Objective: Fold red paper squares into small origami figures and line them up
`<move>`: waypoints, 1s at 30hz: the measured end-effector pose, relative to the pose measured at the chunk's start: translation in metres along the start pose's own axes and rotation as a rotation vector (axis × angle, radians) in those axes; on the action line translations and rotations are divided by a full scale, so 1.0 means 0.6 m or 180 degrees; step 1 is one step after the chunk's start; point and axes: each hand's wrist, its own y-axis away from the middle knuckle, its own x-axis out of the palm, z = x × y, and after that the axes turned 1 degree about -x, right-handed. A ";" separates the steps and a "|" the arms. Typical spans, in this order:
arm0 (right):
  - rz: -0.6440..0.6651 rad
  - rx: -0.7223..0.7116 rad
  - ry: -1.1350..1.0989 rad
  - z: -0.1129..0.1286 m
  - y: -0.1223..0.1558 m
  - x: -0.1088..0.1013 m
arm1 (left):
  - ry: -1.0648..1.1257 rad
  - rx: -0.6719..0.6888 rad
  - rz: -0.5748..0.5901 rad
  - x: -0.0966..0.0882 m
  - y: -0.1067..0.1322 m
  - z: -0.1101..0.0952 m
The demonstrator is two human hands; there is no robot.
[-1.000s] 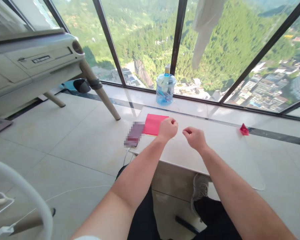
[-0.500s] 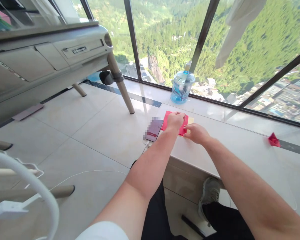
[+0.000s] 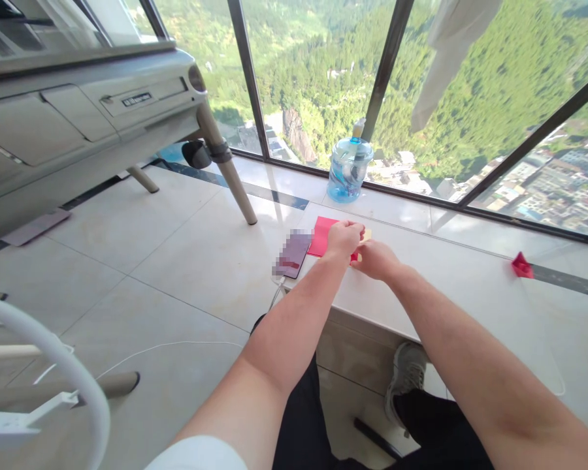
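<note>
A stack of red paper sheets (image 3: 322, 235) lies on the low white table (image 3: 451, 287), with a yellowish sheet (image 3: 367, 234) peeking out at its right edge. My left hand (image 3: 343, 238) is closed over the right part of the stack, fingers curled on the paper. My right hand (image 3: 375, 259) is closed just beside it, pinching at the stack's corner. Both hands touch each other over the paper. What exactly the right fingers hold is hidden.
A phone (image 3: 292, 254) on a white cable lies left of the stack. A small red folded paper shape (image 3: 521, 266) sits far right. A water jug (image 3: 349, 166) stands by the window. A grey piece of furniture (image 3: 88, 111) on slanted legs stands to the left.
Both hands have moved from the bare table middle to the red paper stack and closed on it. The view has shifted slightly.
</note>
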 end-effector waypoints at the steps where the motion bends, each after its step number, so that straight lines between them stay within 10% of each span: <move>1: 0.0006 0.0007 0.0030 0.002 0.001 -0.001 | 0.0007 -0.0003 0.0006 0.001 0.001 0.000; 30: -0.0381 -0.0164 -0.0017 -0.004 0.009 -0.010 | -0.0250 0.0297 0.0066 0.008 -0.003 0.000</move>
